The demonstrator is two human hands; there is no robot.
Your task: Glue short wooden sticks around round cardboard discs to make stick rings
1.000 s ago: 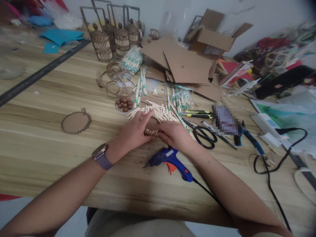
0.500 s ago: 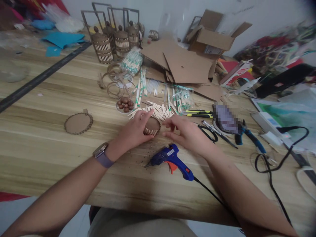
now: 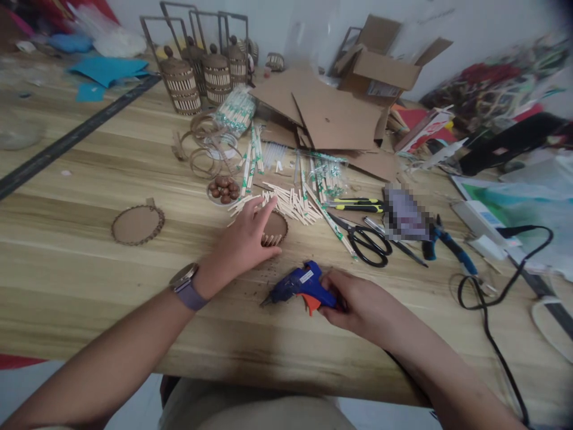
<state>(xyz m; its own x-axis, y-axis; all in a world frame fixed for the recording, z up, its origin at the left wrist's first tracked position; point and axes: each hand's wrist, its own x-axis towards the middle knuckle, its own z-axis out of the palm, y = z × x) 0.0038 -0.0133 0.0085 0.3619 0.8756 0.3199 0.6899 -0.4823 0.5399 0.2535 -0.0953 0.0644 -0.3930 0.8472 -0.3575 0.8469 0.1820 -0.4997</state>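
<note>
A blue hot glue gun [image 3: 293,283] with an orange trigger lies on its side on the table, nozzle to the left. My right hand [image 3: 353,301] is closed round its handle. My left hand [image 3: 244,236] spans the left side of a round brown cardboard base [image 3: 276,224], thumb and fingers spread apart; I cannot tell whether they press on it. Short sticks stand in a row along the base's near edge, and the hand hides its left part. Just beyond lies a loose pile of short wooden sticks [image 3: 290,203].
Another cardboard disc [image 3: 138,224] with a braided rim lies at left. Brown beads [image 3: 223,190] fill a small dish. Black scissors [image 3: 369,243], blue-handled pliers [image 3: 452,248] and a cable lie at right. Lidded stick baskets [image 3: 179,83], cardboard sheets [image 3: 338,113] and an open box [image 3: 385,68] stand behind.
My right hand has moved from beside the cardboard base down to the glue gun and closed on its handle. The scissors now show fully. My left hand has stayed at the base.
</note>
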